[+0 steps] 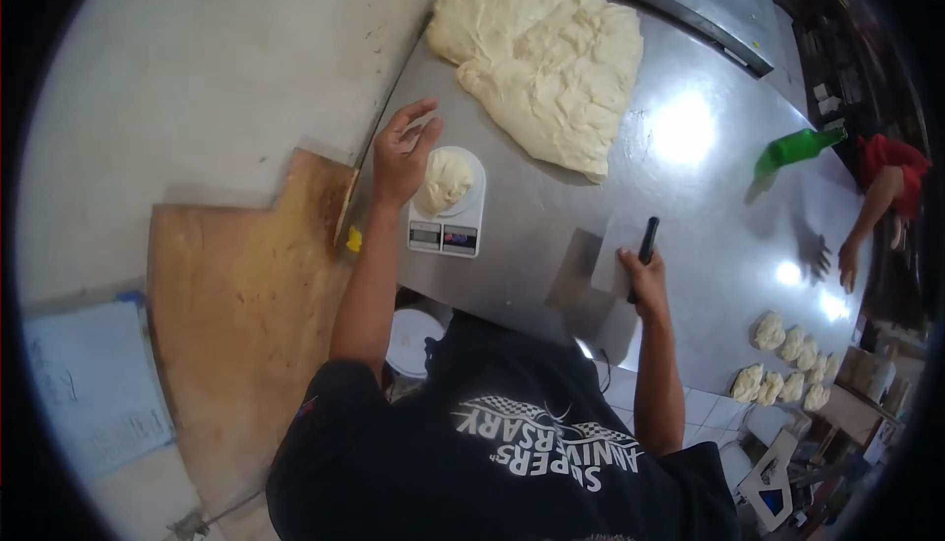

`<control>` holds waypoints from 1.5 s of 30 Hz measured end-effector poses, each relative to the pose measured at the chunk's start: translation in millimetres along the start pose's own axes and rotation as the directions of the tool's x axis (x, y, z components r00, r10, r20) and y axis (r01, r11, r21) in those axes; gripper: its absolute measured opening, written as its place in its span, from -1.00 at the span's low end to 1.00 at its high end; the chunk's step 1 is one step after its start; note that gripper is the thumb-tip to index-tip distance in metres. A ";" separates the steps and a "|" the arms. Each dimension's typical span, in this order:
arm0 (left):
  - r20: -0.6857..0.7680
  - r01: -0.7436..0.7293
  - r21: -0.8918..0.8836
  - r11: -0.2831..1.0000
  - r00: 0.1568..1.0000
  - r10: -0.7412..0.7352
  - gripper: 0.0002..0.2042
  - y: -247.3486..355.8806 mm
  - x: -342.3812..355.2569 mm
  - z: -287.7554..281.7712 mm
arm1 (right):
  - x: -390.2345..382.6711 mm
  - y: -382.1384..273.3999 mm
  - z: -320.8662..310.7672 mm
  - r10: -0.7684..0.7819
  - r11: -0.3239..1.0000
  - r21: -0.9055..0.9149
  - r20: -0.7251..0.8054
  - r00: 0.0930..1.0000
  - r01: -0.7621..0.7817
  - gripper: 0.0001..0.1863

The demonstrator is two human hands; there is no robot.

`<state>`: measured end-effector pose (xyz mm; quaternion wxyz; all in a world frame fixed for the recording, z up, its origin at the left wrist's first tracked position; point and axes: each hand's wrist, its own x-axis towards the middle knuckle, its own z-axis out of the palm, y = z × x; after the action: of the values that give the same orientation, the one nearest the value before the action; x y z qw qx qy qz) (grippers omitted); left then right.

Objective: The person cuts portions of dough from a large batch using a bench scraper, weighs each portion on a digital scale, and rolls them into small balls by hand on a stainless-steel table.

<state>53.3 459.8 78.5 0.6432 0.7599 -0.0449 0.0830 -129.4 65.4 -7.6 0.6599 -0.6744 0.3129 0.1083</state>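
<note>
A small lump of dough [449,183] rests on the round plate of a white kitchen scale [472,214]. Just beside it, over the scale's left edge, hovers my left hand [402,157], its fingers apart and holding nothing. My right hand [645,283] grips the black handle of a dough scraper [650,234]; the flat metal blade shows faintly to the left of the handle, above the steel table [532,246]. A large, pale mass of dough [546,59] spreads over the far part of the table.
Several dough pieces [770,332] sit in rows at the table's right front. A green bottle [802,146] lies on its side farther back. At the right edge another person's arm [871,216] reaches over the table. A wooden board [241,315] stands at the left.
</note>
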 end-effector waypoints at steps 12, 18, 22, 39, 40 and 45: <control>0.510 -0.316 0.050 0.947 0.824 0.248 -0.67 -9.2 196.5 118.3 | 147.1 -188.0 84.1 -0.324 0.927 -0.285 -0.275 0.905 0.245 -0.45; 0.606 -0.565 0.166 0.808 0.705 0.368 -0.62 -55.3 294.7 213.3 | 274.2 -278.5 106.2 -0.456 0.790 -0.588 -0.378 0.806 0.171 -0.43; 0.655 -0.605 0.311 0.733 0.695 0.295 -0.58 -98.2 347.8 271.5 | 339.0 -325.1 126.8 -0.436 0.741 -0.670 -0.421 0.795 0.052 -0.43; 0.728 -0.684 0.549 0.481 0.674 0.127 -0.51 -141.2 361.3 274.3 | 474.6 -311.3 170.8 -0.567 0.544 -0.839 -0.367 0.738 0.001 -0.57; 0.710 -0.663 0.532 0.527 0.688 0.148 -0.52 -145.3 357.1 267.8 | 479.1 -308.9 171.9 -0.550 0.522 -0.852 -0.369 0.749 -0.037 -0.57; 0.664 -0.631 0.519 0.576 0.722 0.194 -0.50 -156.9 346.2 223.4 | 465.4 -312.0 141.9 -0.379 0.620 -0.774 -0.440 0.814 -0.130 -0.36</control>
<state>436.0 279.5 -45.5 0.2127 0.9029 -0.3721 0.0317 448.1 50.6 -26.2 0.1865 -0.9117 0.3654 -0.0215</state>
